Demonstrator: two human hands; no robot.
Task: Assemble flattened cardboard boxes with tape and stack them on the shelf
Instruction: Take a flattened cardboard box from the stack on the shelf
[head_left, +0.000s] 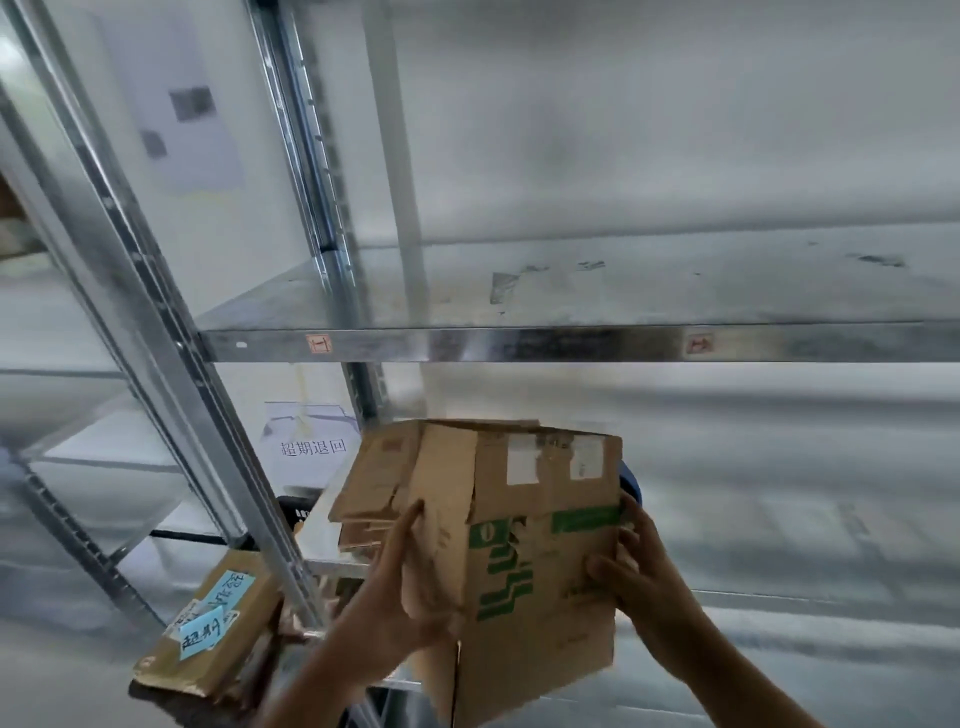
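Head view, looking up into a metal shelf (571, 343). I see both hands raised with a cardboard box (519, 545) held between them, low in the frame at about 6 o'clock, below the front lip of the shelf and not touching it.

Left hand (395, 587): palm flat on the box's left side, fingers spread and pointing up along a loose, torn flap. Grip is an open-palm press, not a pinch.

Right hand (639, 566): at 3 o'clock of the box, fingers curled around its right edge, thumb on the near face. Grip is wrapped on the box corner.

Box: worn, tilted slightly, green print on the near face, two white label patches near its top. Upper flaps look ragged on the left side; whether they are taped I cannot tell.

At 7 o'clock, a second, flatter parcel (213, 629) with blue notes (208, 618) stuck on it, lying tilted, well apart from the held box. At 9 o'clock of the box, behind the upright post (156, 322), a white printed sheet (311, 447).
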